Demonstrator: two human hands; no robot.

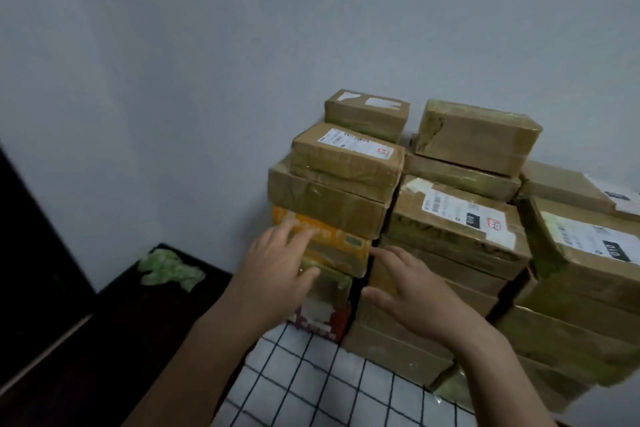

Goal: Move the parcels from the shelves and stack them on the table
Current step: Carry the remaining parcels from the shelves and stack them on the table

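Brown cardboard parcels wrapped in clear tape (460,218) stand in tall stacks on the table (311,381), which has a white cloth with dark grid lines. The stacks stand close to the grey painted wall (207,80).

My left grip (277,270) is released. The fingers are spread and nearly straight, and their tips lie on the front of an orange printed cardboard box (346,241) in the stack before it. Above this grip more brown parcels are piled on the orange box, the topmost a small parcel with torn white label pieces (367,113). Just below the same grip, under the orange box, stands a small box with red and white print (325,312), which touches the cloth.

My right grip (412,291) is also released, with fingers straight and together and the thumb apart; it holds nothing. It is at the dark gap between the two nearest stacks, and the neighbour stack rises just right of it. Whether it touches a parcel I cannot tell, because the picture is blurred there.

Well left of my left grip, a crumpled light green plastic piece (169,270) lies on a dark surface.
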